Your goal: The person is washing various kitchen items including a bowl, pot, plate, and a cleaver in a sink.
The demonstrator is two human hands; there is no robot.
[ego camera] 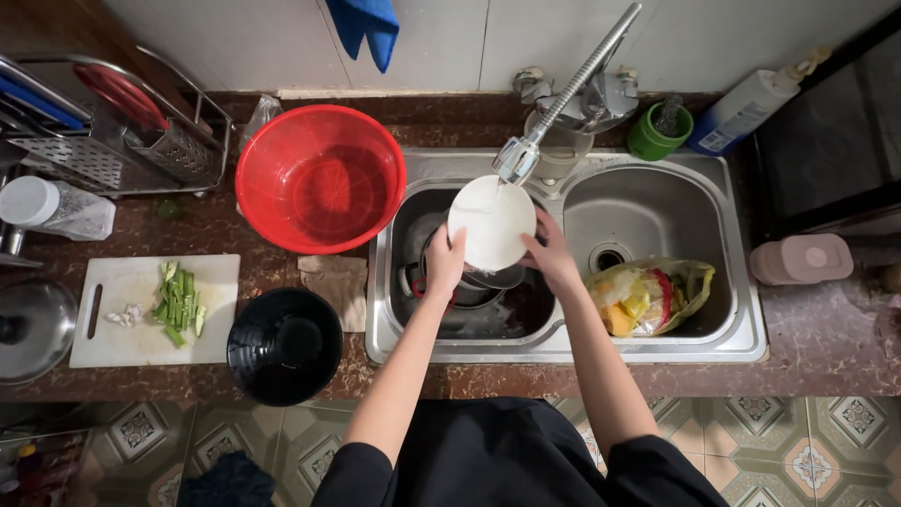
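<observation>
Under the faucet (pixel 518 158), both hands (pixel 445 260) grip the white plate's (pixel 491 222) edges above the crowded sink basin (pixel 394 272).

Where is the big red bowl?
In the head view, the red bowl sits on the counter left of the sink, behind the black bowl and just right of the dish rack.

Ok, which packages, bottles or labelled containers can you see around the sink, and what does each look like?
Pump bottle: back right counter, lying tilted, white with a blue label.
Plastic bag: in the right basin, crumpled, yellow, red and green.
Clear bottle: far left counter, on its side, white cap.
Pink lidded box: counter right of the sink, rounded.
</observation>
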